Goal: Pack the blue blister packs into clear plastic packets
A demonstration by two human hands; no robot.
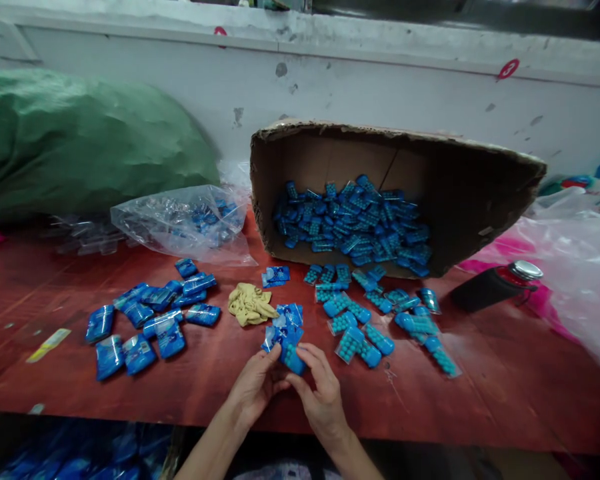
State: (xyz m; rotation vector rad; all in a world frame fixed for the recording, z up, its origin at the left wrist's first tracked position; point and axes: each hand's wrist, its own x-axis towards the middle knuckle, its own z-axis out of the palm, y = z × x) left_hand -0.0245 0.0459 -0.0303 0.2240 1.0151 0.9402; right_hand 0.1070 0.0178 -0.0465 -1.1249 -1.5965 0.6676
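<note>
Beside blue sachets [289,316]; crumpled cloth [250,305]

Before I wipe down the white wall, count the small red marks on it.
2: one small red mark left of centre near the top, the other small red mark at upper right. The open brown cardboard box could hide more.

Counted were two hands [253,388], one held bead pack [294,361], roughly a dozen wrapped blue packets [171,339], one cardboard box [467,200], one black flask [487,290], one cloth [250,305].
</note>
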